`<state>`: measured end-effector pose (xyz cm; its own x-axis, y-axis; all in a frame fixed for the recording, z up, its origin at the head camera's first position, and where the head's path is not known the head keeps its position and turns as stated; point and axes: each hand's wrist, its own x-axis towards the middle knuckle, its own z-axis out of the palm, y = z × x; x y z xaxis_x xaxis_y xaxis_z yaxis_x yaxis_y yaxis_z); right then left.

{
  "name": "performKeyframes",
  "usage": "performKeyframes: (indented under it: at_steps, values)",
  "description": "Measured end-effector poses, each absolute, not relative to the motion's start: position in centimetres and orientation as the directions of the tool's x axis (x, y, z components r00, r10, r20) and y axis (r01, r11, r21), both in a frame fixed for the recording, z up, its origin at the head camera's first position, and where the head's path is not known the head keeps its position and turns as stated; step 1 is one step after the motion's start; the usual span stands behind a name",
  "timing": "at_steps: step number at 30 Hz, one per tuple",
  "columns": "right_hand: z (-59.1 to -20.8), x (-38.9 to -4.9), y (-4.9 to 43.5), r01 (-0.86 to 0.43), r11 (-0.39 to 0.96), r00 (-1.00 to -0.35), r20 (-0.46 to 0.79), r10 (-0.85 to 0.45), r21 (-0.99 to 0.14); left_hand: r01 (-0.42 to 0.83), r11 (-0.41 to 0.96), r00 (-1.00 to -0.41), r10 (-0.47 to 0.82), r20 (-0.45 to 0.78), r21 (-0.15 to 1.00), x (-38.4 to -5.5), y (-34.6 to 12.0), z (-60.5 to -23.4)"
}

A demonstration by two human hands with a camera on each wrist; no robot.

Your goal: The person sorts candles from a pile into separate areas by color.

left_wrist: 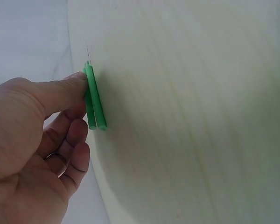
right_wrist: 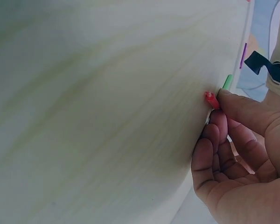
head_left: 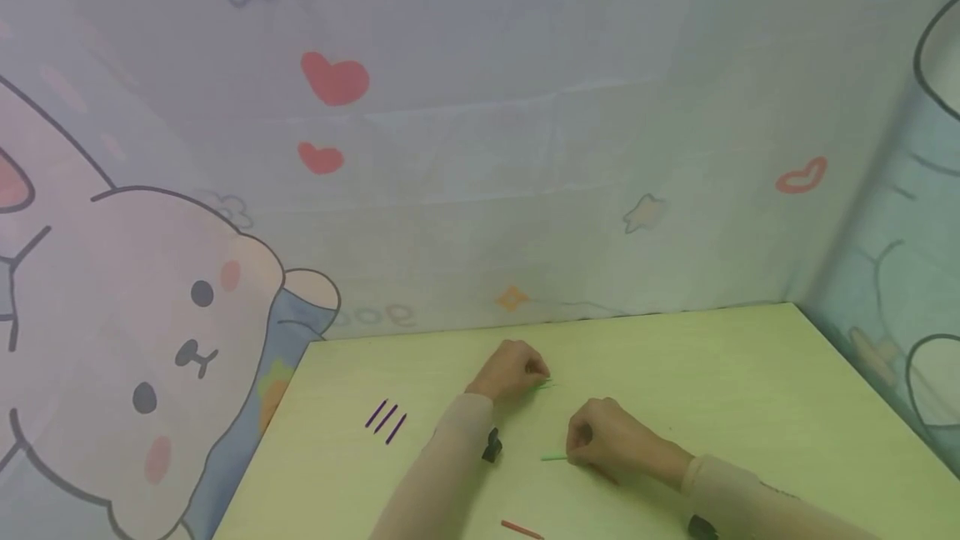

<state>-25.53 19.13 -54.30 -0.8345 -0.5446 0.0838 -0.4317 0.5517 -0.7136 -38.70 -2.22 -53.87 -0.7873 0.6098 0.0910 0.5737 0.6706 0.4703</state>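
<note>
My left hand is at the back middle of the table, with thumb and index finger pinching a slim green candle. A second green candle lies right beside it, nearly parallel, thin wicks at the top. Nearer the front, my right hand pinches another green candle, which pokes out to the left of the fingertips. A red candle lies close by the right thumb and index finger, partly hidden under the hand in the head view. The other fingers of both hands are curled.
Three purple candles lie slanted side by side on the left of the pale yellow-green table. Another red candle is at the front edge of the head view. A printed cloth hangs behind the table.
</note>
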Motion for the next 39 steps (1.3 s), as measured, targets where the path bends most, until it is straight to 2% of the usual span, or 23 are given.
performKeyframes:
  at_steps: [24,31,39]
  values:
    - [-54.5,-25.6,18.9,-0.445,0.534,-0.819,0.086,-0.567,-0.719,0.536,0.683,-0.809,0.584,0.069,0.496,-37.8,-2.9,-54.0]
    - [-54.6,-25.9,19.0,-0.453,0.543,-0.819,0.09,-0.566,-0.707,0.577,0.669,-0.787,0.609,0.101,0.468,-38.2,-2.8,-54.1]
    - [-54.8,-26.1,19.0,-0.442,0.54,-0.82,0.079,-0.567,-0.716,0.564,0.655,-0.799,0.587,0.131,0.503,-37.9,-3.1,-53.1]
